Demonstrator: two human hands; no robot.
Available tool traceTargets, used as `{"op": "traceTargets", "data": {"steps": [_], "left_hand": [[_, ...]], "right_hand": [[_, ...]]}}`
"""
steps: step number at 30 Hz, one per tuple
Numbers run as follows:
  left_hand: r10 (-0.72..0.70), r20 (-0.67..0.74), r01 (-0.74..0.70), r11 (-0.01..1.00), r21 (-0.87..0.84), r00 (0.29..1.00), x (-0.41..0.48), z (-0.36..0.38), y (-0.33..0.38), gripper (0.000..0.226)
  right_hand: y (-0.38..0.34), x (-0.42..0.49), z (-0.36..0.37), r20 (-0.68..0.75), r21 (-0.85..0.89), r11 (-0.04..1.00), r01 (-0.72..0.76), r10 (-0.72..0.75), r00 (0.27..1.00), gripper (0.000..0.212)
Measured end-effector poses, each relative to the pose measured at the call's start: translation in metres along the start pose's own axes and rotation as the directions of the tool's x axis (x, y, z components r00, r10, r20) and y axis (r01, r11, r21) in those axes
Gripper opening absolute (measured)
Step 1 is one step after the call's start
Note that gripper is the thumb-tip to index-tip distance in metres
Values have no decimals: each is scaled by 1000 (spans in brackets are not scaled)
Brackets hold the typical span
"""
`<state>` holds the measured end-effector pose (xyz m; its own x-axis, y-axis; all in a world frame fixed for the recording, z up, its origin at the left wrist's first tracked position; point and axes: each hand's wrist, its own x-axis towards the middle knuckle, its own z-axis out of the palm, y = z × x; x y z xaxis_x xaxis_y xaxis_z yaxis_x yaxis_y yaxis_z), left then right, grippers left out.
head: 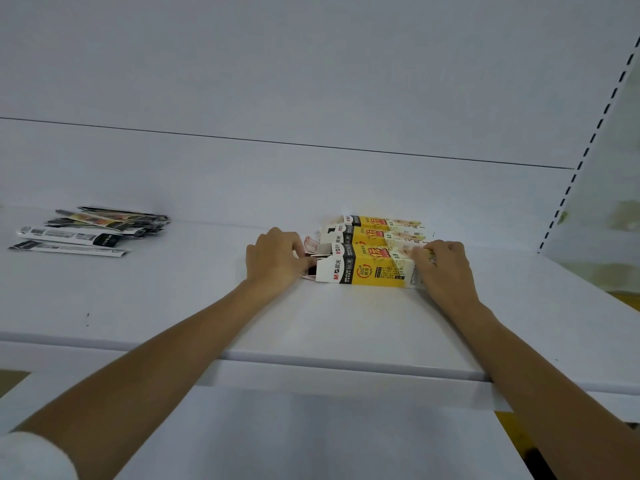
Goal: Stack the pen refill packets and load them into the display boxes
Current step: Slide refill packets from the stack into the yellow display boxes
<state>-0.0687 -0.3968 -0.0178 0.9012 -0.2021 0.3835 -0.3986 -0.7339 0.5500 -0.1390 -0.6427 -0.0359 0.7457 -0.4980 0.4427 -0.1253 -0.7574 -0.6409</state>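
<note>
Three yellow, white and black display boxes lie side by side on the white shelf [346,327]. The nearest box [367,270] lies on its side. My left hand [275,259] is at that box's open left end, fingers curled on its flap, where red and white packet ends stick out. My right hand [441,266] grips the box's right end. The middle box [367,235] and the far box [377,221] lie behind it, apart from both hands. A loose pile of black and white pen refill packets [93,228] lies far to the left.
The shelf's front edge runs just below my forearms. A white back panel rises behind the boxes. A slotted upright [585,150] stands at the right. Bare shelf lies between the packet pile and the boxes.
</note>
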Motion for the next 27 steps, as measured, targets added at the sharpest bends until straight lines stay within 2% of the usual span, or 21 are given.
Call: {"op": "traceTargets", "data": {"steps": [3,6,9,12,18,22,25,27], "left_hand": [[32,64,-30,999,-31,997,-1,8,4,12],[32,31,-32,999,-14,999,-3,3,6,29],[54,34,-55,997,45,998,-7,-6,0,26],[128,129,-150,973,175,983,-14,-9,-6,33],[112,295,-148,984,103,949,-12,0,-10,33],[116,418,-143,989,32,901,-13,4,-3,33],[145,401,-165,986,17,904,-15,4,1,46],[130,288,-160,983,85,949,-15,3,0,46]], "right_hand": [[1,1,1,-3,0,1000,-6,6,1000,38],[2,2,0,-3,-4,1000,-3,3,1000,40],[4,2,1,-1,-45,999,15,-15,1000,40],[5,3,2,-5,-51,998,20,-20,1000,39],[6,6,3,18,-71,997,14,-13,1000,39],[1,0,0,-12,-71,997,12,-12,1000,39],[-1,-1,-1,-11,-68,998,13,-14,1000,38],[-1,-1,-1,6,-86,996,19,-19,1000,36]]}}
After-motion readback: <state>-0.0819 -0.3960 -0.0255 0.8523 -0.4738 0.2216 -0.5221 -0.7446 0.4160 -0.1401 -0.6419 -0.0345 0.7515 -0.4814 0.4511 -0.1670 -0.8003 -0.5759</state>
